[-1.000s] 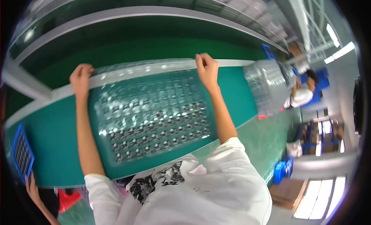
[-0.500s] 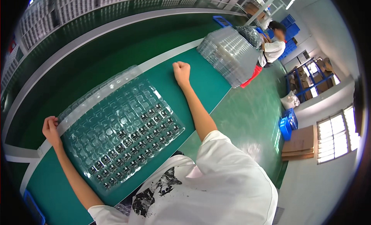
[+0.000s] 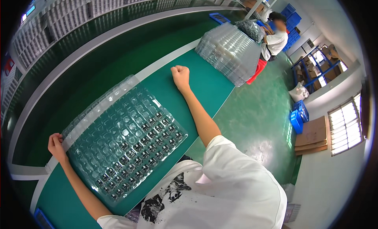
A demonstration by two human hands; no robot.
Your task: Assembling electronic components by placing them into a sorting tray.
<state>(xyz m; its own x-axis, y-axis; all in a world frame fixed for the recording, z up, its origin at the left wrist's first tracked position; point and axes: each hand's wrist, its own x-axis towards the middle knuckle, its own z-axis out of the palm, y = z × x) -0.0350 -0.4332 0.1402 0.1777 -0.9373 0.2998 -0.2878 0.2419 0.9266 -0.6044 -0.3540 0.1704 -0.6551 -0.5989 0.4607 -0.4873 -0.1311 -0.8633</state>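
A: Nearest, flat on the green bench (image 3: 204,85): a clear blister tray (image 3: 124,136), cells in rows, the near rows filled with small dark parts, the far rows bare.

B: And the left hand (image 3: 56,145)?

A: At the tray's left corner, fingers curled onto its rim, pinching the plastic edge.

B: Right hand (image 3: 180,76)?

A: Apart from the tray, past its far right corner, closed in a fist, knuckles down on the bench. Nothing seen inside the fist.

B: Farther along?

A: A tall stack of clear trays (image 3: 230,52) at the bench's far end, overhanging the edge, with something red (image 3: 256,70) just below it. Beyond that, a seated person in a white shirt (image 3: 274,41), blue crates (image 3: 299,115) on the green floor, flat cardboard (image 3: 314,135) by the window.
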